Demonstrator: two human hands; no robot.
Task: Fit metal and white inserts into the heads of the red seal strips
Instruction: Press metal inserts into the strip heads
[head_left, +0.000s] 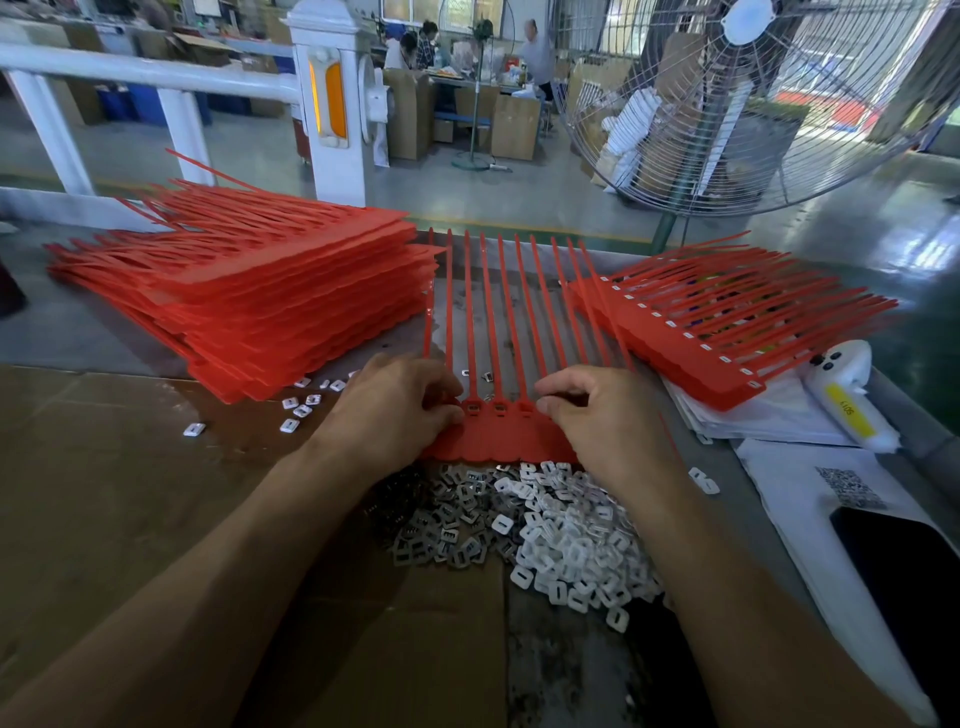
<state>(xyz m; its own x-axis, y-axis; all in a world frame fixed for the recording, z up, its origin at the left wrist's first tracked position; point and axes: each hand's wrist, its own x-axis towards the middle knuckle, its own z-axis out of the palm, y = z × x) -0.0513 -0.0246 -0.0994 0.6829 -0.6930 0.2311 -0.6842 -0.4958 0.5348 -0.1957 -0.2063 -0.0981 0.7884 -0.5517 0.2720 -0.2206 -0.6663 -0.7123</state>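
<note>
matt red plastic seal strips (498, 332), shiny metal inserts (447, 519), brown cardboard (130, 493)

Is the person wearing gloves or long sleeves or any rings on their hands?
No. The left hand and right hand are bare, with no gloves and no rings or watch that I can see. Both forearms are uncovered right down to the bottom of the picture, so no sleeves show at all.

Insert heap (524, 525) before strips (498, 332) (stacks (291, 306) flanking)
</note>
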